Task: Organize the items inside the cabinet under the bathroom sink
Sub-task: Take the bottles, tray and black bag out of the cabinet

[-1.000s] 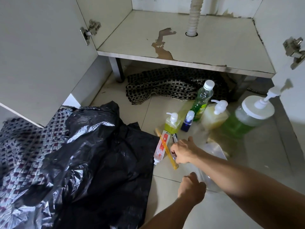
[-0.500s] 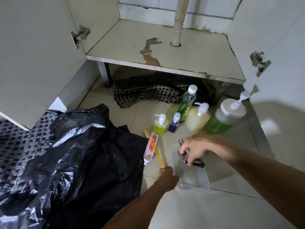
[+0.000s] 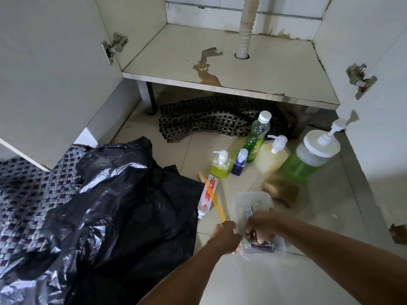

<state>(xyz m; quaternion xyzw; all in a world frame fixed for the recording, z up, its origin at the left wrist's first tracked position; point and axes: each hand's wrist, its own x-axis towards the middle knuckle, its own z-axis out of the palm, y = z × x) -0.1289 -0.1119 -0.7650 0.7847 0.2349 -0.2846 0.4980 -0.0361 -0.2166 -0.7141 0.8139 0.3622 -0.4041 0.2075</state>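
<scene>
While both hands work low in the frame, right of centre, the right hand (image 3: pixel 261 225) reaches down into a clear plastic container (image 3: pixel 253 200) on the floor (image 3: pixel 253 280), its fingers curled around a small metal item (image 3: pixel 262 246) that lies at the container's near end. What that item is cannot be told. The left hand (image 3: pixel 226 235) is closed into a fist at the container's left rim, touching it, with the near end of a yellow stick (image 3: pixel 214 201) at its knuckles; whether it grips the rim or the stick is unclear.

Just left of the container a toothpaste tube (image 3: pixel 206 199) lies flat, the stick crossing over it. Above these, at centre right, stand a small yellow-green pump bottle (image 3: pixel 220 167), a little blue bottle (image 3: pixel 239 162), a tall green bottle (image 3: pixel 256 137) with a white cap, a pale yellow pump bottle (image 3: pixel 273 155) and a large green pump jar (image 3: pixel 308 157). A brown sponge (image 3: pixel 283 190) lies in front of the jar.

Across the upper frame the cabinet (image 3: pixel 253 71) stands open, its stained shelf bare but for the white drain hose (image 3: pixel 246 27) passing through it. A black bin bag (image 3: pixel 105 205) fills the lower left, and a checked mat (image 3: pixel 209 117) lies under the cabinet.
</scene>
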